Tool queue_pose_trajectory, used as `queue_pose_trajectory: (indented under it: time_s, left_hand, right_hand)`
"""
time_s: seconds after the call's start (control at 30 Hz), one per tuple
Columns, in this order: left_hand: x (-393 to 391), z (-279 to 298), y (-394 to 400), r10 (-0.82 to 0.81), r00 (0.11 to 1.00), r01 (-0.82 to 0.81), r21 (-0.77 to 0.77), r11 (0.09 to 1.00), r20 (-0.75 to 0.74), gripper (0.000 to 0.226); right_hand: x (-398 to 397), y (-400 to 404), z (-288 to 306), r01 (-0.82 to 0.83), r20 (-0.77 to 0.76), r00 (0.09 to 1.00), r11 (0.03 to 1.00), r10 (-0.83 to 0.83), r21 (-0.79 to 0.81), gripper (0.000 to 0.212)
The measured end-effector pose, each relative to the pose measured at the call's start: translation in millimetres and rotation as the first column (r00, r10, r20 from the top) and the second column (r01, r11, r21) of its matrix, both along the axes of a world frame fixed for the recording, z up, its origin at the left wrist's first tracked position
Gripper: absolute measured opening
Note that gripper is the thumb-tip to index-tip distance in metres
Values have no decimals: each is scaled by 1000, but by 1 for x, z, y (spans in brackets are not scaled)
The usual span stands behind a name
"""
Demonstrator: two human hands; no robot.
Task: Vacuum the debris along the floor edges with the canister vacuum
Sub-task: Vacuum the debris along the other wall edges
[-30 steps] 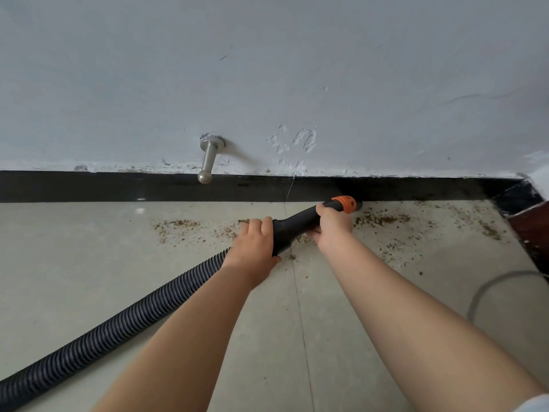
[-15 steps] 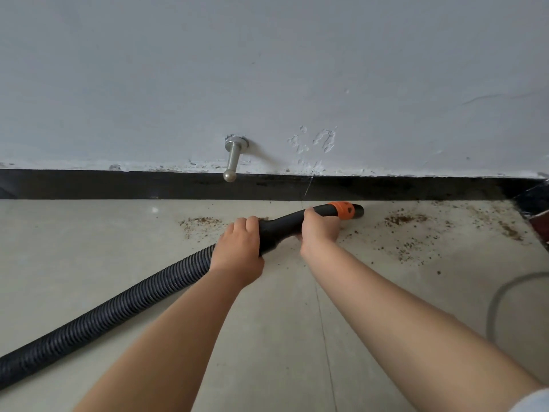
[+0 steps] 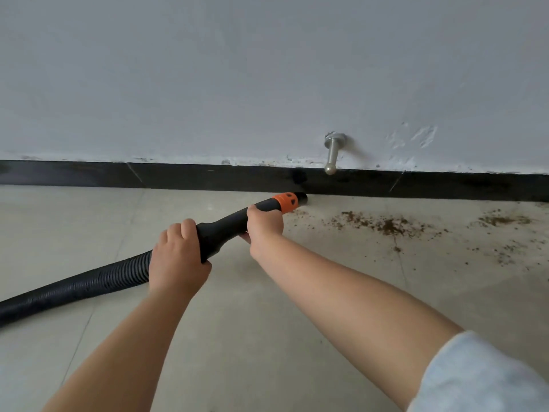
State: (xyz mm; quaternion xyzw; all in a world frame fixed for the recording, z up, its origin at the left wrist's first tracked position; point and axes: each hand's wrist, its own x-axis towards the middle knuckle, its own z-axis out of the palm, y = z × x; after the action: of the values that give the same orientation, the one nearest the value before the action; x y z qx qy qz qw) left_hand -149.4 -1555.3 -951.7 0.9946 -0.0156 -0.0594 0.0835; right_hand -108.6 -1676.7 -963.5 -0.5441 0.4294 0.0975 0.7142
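No brand, label or writing can be read anywhere in the head view, and no container is seen. The black vacuum nozzle is gripped by both hands: the left hand is wrapped around its rear end, where the ribbed black hose joins, and the right hand is curled around it further forward, just behind the orange collar. The nozzle tip is held low at the foot of the black skirting board, close to the tiled floor. Brown debris is scattered on the floor to the right of the tip, along the skirting. A metal door stop is mounted on the white wall above the nozzle tip. A pale sleeve is visible on the right arm.
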Motion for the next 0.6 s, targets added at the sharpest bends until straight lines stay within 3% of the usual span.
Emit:
queue_pose_trajectory:
  time_s: [0.2, 0.33, 0.6]
  left_hand:
    - [3, 8, 51, 101, 991, -106, 50, 993, 89, 46]
    - [6, 5, 62, 100, 994, -102, 45, 994, 49, 46]
    - [21, -5, 17, -75, 997, 75, 17, 997, -8, 43]
  right_hand:
    - [17, 54, 7, -104, 41, 994, 993, 102, 54, 62]
    - [23, 66, 3, -115, 16, 993, 993, 115, 30, 60]
    - [23, 14, -15, 38, -29, 999, 997, -40, -63, 58]
